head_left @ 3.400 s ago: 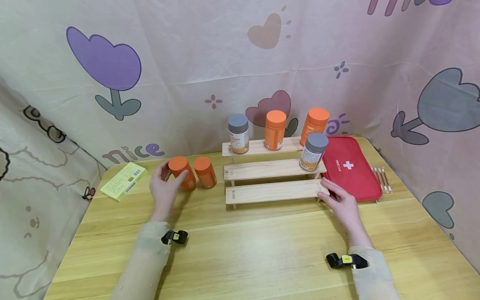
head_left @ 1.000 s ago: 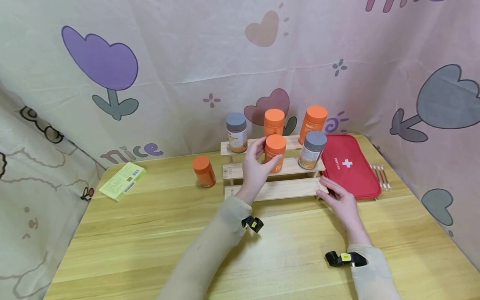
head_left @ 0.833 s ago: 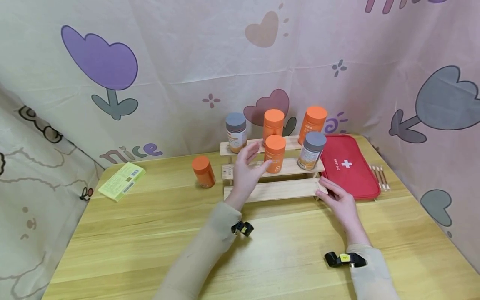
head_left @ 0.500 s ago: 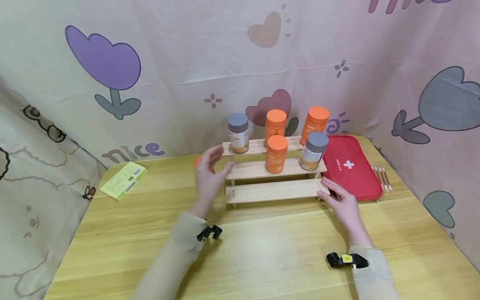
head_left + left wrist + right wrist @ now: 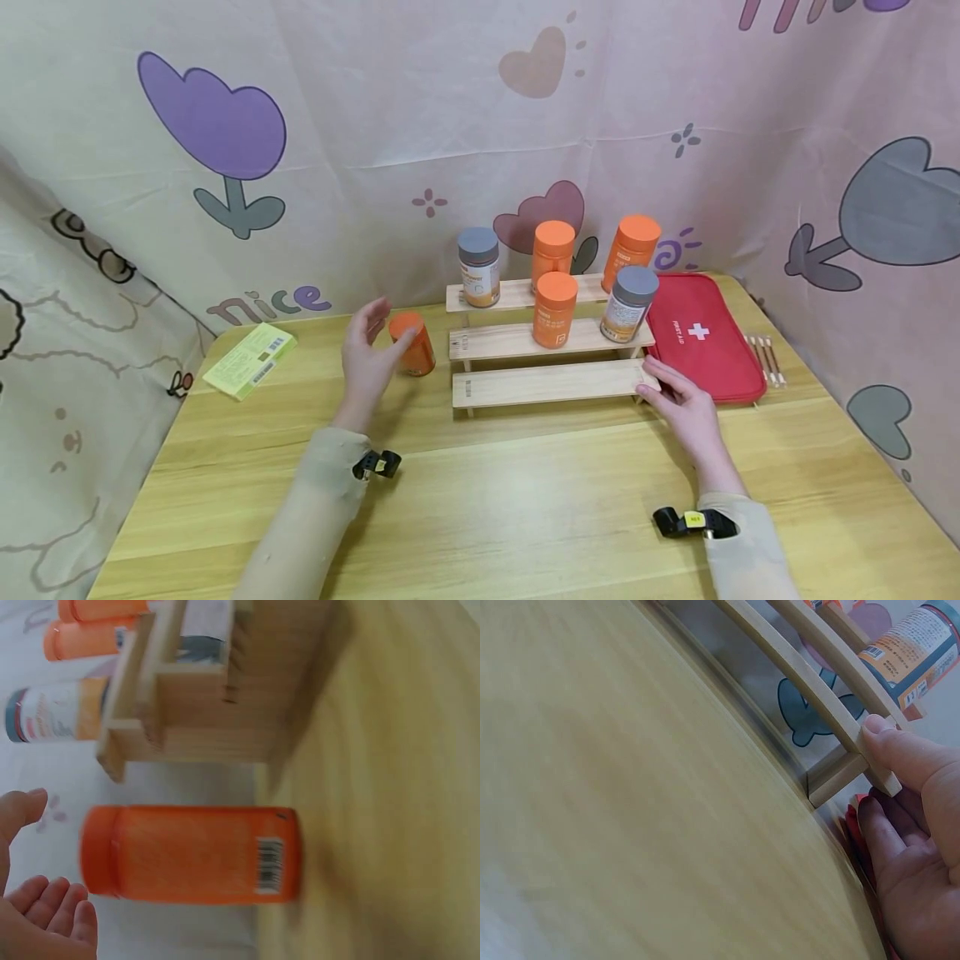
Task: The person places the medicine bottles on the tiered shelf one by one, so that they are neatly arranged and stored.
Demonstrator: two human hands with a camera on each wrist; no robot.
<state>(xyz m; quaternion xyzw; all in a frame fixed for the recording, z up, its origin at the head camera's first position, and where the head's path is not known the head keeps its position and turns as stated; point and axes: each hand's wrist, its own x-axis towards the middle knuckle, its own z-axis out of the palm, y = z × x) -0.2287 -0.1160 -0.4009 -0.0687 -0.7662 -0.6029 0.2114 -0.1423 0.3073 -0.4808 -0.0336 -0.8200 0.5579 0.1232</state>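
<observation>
My left hand [image 5: 367, 358] is beside an orange bottle [image 5: 417, 354] that stands on the table. In the left wrist view its thumb and fingers are spread near the cap of that bottle [image 5: 195, 855], with a gap between. My right hand [image 5: 688, 408] pinches the right end of the bottom step of a three-step wooden rack [image 5: 547, 385]; the right wrist view has the thumb on top and fingers below. An orange bottle [image 5: 553, 321] and a grey-capped bottle [image 5: 624, 317] stand on the middle step. Up top are a grey-capped bottle [image 5: 478, 271] and two orange bottles [image 5: 632, 250].
A red first aid pouch [image 5: 701, 350] lies right of the rack, with a small pack of cotton swabs [image 5: 765, 360] beside it. At the table's [image 5: 510, 508] far left lies a yellow-green box [image 5: 251, 360]. A printed curtain [image 5: 375, 100] hangs behind.
My left hand carried an orange bottle from the left onto the rack's middle step, let go, and came back left to the remaining orange bottle. My right hand stayed on the rack.
</observation>
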